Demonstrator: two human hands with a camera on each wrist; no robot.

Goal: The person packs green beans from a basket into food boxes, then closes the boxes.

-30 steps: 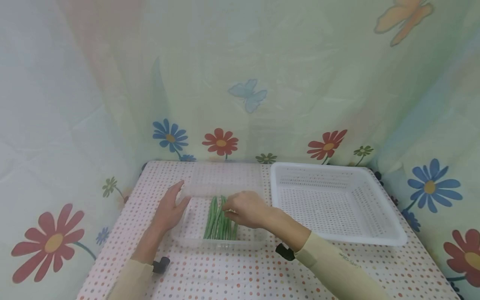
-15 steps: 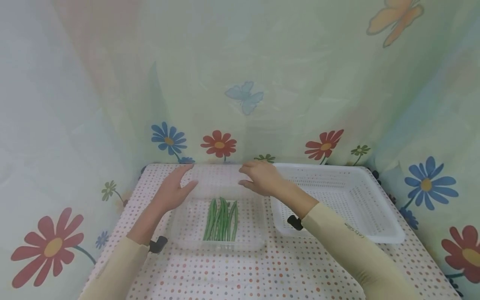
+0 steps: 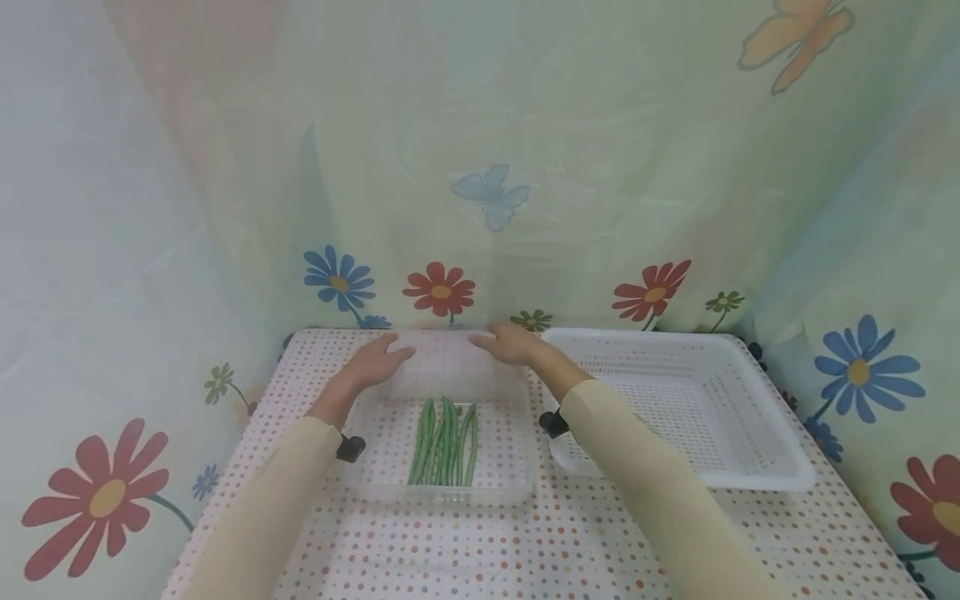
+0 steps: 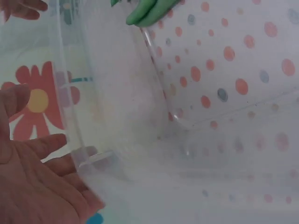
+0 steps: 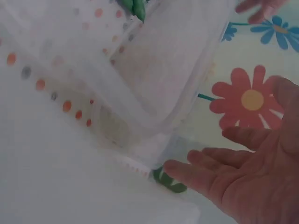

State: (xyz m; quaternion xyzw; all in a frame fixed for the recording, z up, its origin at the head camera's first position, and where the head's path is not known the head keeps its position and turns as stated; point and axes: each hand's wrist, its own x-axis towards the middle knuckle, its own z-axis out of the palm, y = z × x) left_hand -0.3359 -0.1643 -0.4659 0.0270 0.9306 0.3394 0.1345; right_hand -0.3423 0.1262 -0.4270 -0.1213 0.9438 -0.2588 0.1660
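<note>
Several long green beans (image 3: 444,446) lie side by side in a clear plastic container (image 3: 487,495) on the table. Behind it, against the far table edge, is a clear lid (image 3: 442,367). My left hand (image 3: 375,362) is at the lid's left side, fingers extended. In the left wrist view, the fingertips of that hand (image 4: 44,177) overlap a clear plastic corner. My right hand (image 3: 512,344) reaches to the lid's right side. The right wrist view shows this hand (image 5: 252,172) with spread fingers and nothing in its grasp.
A large white perforated basket (image 3: 675,479) stands to the right, partly behind my right forearm. The dotted tablecloth (image 3: 465,550) covers the table. A flower-printed curtain (image 3: 570,208) hangs close behind and at both sides.
My right hand has left the beans and moved back to the lid's right side. My left hand has moved from the container's left side to the lid's left side.
</note>
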